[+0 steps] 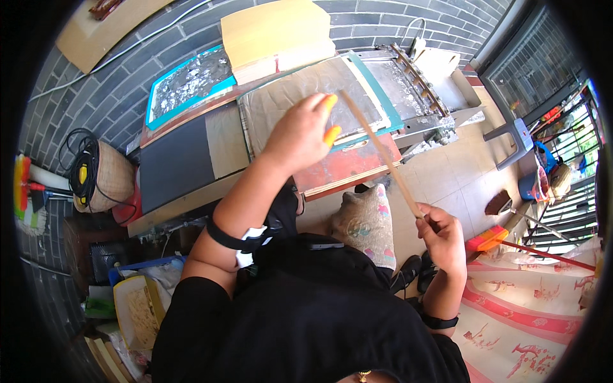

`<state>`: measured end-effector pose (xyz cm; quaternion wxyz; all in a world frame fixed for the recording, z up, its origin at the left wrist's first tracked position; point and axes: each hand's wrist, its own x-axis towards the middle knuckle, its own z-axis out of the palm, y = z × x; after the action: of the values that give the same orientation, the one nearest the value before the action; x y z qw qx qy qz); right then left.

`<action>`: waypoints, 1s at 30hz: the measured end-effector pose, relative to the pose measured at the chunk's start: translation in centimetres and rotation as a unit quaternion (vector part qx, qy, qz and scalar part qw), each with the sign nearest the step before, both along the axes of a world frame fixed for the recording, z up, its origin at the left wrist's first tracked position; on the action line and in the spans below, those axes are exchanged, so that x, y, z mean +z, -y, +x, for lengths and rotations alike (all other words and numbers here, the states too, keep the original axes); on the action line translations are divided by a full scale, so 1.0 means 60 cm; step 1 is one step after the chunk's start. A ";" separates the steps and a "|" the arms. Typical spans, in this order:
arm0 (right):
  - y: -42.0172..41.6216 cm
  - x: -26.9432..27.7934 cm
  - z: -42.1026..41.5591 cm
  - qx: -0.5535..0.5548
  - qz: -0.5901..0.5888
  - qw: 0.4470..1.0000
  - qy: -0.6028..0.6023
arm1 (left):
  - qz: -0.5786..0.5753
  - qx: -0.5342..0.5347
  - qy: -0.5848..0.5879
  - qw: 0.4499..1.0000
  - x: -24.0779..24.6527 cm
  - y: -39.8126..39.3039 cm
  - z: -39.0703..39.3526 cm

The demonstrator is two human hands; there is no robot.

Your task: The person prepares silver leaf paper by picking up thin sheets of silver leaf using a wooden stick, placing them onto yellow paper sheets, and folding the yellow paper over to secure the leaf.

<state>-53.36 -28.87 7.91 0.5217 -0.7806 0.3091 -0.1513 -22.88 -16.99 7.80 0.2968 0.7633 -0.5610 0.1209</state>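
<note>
My left hand, with orange-yellow covers on two fingertips, hovers over a wrinkled grey-brown sheet on a teal-edged board. Its covered fingertips are apart and nothing shows between them. Between thumb and fingers, my right hand grips the lower end of a thin wooden strip. The strip slants up and left, its far end above the sheet, just right of my left fingertips. Beneath the board, a reddish wooden panel shows at the near side. Whether the strip touches the sheet cannot be told.
A stack of yellowish paper and a blue tray of dark shiny material stand along the brick wall. A dark panel lies left. Right are a metal frame, a plastic stool and a broom. A cushion is below.
</note>
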 end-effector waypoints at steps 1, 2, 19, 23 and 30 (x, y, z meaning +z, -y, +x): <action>0.000 0.000 -0.003 -0.002 -0.004 1.000 -0.004 | 0.018 -0.014 0.007 1.000 -0.009 0.017 -0.006; 0.001 -0.001 -0.006 -0.004 -0.008 1.000 -0.007 | 0.030 -0.023 0.007 0.999 -0.022 0.031 -0.009; 0.039 0.044 -0.115 0.025 0.064 0.998 -0.010 | 0.097 -0.016 -0.002 0.995 -0.037 0.051 -0.023; 0.038 0.043 -0.118 0.044 0.036 0.998 -0.027 | 0.075 -0.016 0.021 0.997 -0.038 0.051 -0.023; 0.038 0.039 -0.089 0.014 0.063 0.998 -0.003 | 0.134 0.080 -0.014 0.988 0.044 0.083 -0.038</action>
<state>-58.67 -31.14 10.28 0.5713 -0.7508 0.3086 -0.1213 -25.16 -21.98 10.46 0.1890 0.8403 -0.5049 0.0579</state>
